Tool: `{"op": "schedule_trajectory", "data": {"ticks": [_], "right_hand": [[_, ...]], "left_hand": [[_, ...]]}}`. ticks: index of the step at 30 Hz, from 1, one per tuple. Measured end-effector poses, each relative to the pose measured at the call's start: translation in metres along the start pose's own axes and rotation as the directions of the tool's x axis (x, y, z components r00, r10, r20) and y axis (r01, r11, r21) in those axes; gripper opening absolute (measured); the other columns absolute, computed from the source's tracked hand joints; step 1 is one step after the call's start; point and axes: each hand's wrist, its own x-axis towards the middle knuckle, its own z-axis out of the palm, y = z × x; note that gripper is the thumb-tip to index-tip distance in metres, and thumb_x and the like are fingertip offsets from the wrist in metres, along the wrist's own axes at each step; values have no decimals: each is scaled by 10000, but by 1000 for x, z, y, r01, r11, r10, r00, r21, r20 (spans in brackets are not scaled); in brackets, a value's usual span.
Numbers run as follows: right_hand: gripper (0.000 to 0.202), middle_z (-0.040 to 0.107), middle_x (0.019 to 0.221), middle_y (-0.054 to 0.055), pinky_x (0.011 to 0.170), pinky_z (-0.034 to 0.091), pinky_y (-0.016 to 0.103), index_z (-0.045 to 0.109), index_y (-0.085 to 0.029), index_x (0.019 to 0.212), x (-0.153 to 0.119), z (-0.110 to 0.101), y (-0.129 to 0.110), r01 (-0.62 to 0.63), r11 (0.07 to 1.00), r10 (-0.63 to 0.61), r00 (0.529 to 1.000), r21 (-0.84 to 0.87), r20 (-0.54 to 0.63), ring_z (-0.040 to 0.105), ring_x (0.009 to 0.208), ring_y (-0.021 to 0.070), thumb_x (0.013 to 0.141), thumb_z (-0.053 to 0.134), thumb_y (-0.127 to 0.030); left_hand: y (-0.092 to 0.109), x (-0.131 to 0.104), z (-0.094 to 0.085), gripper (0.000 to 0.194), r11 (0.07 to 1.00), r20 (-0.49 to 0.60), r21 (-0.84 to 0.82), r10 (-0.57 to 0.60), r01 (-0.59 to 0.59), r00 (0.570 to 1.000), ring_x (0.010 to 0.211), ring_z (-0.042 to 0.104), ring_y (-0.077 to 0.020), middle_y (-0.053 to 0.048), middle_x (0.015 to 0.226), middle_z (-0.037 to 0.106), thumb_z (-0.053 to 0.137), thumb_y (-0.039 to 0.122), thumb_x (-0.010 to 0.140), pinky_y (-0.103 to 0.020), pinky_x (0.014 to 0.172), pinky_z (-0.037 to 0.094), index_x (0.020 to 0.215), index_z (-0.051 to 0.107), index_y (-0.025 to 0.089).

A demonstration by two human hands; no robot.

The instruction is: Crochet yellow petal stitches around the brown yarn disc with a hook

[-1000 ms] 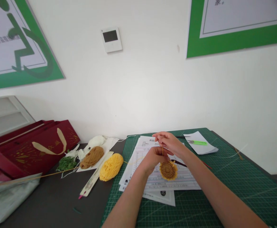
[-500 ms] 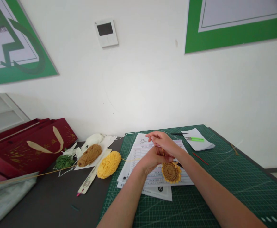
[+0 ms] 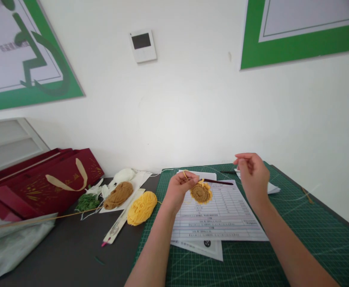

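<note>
My left hand (image 3: 182,187) pinches the top edge of a round crocheted piece (image 3: 200,193), brown with a scalloped yellow rim, above the printed sheets. A dark crochet hook (image 3: 218,181) sticks out to the right from that edge, with no hand on its free end. Yellow yarn (image 3: 185,174) loops over my left fingers. Raised to the right of the hook is my right hand (image 3: 253,173), its fingers loosely bent and partly apart, with nothing visible in them. A yellow yarn ball (image 3: 142,208) lies to the left.
Printed sheets (image 3: 219,215) lie on a green cutting mat (image 3: 300,239). Brown yarn (image 3: 118,195), white yarn (image 3: 124,175) and green yarn (image 3: 87,202) sit on the dark table beside a red gift bag (image 3: 69,183). Behind my right hand is white paper (image 3: 273,188).
My hands have separated: the right moved right, the left slightly left and up with the crocheted piece. The dark hook now shows plainly. The camera view shifted a little.
</note>
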Motion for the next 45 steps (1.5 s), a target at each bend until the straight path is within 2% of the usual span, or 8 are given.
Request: {"op": "schedule_trajectory", "data": {"ticks": [2, 4, 7, 10, 17, 31, 36, 45], "right_hand": [[305, 674, 934, 39, 742, 552, 353, 636, -180, 1094, 1, -2, 2, -43, 997, 42, 999, 62, 19, 636, 783, 170, 977, 598, -459], [347, 693, 871, 53, 702, 554, 351, 677, -187, 1026, -1, 4, 2, -107, 986, 85, 983, 130, 164, 638, 735, 176, 948, 604, -517], [436, 715, 842, 72, 703, 571, 374, 733, -197, 1033, -9, 18, -6, -199, 958, 97, 903, 209, 418, 661, 734, 196, 883, 649, -597], [478, 684, 746, 30, 708, 560, 367, 743, -216, 1033, -21, 27, -13, -238, 935, 70, 850, 262, 522, 640, 710, 188, 795, 737, -631], [285, 780, 994, 66, 845, 552, 369, 748, -242, 974, -29, 30, -14, -234, 938, 79, 863, 257, 498, 698, 931, 230, 811, 798, -471], [258, 737, 895, 17, 771, 537, 327, 738, -251, 897, -40, 45, -7, -329, 901, 139, 837, 282, 530, 666, 834, 187, 780, 826, -463], [295, 649, 675, -17, 567, 429, 273, 700, -221, 753, -38, 43, -7, -407, 883, 213, 792, 233, 573, 557, 615, 137, 740, 847, -476], [343, 601, 618, -28, 546, 363, 263, 671, -195, 686, -34, 38, -11, -419, 891, 254, 778, 173, 574, 495, 581, 117, 657, 897, -452]], "left_hand": [[6, -1, -7, 324, 998, -67, 2, 55, -55, 996, 1041, 682, -250, -106, 1248, 672, 659, 335, 968, -461, 875, 594, 1245, 645, 168], [9, -1, -10, 316, 995, -114, 8, 98, -98, 989, 1030, 684, -246, -104, 1237, 676, 659, 334, 969, -455, 868, 596, 1237, 648, 167], [12, -1, -11, 306, 989, -160, 17, 145, -144, 976, 1014, 686, -239, -101, 1223, 680, 655, 336, 971, -446, 857, 598, 1226, 652, 167], [15, -3, -8, 297, 986, -166, 24, 164, -162, 972, 1005, 687, -236, -99, 1213, 683, 655, 335, 971, -442, 853, 599, 1216, 656, 167], [22, -7, 0, 254, 984, -137, 37, 177, -174, 975, 975, 690, -223, -89, 1173, 695, 660, 322, 969, -426, 838, 600, 1168, 671, 164], [16, -8, 11, 193, 964, -36, 95, 253, -249, 967, 882, 692, -195, -57, 1032, 711, 675, 317, 960, -390, 784, 600, 1050, 685, 147], [16, -7, 10, 190, 960, -41, 114, 261, -255, 964, 853, 687, -186, -51, 1009, 707, 673, 321, 962, -374, 761, 598, 1037, 682, 147], [19, -9, 10, 190, 950, 16, 204, 239, -237, 971, 851, 684, -185, -46, 980, 711, 666, 337, 965, -378, 773, 592, 991, 690, 150]]}}
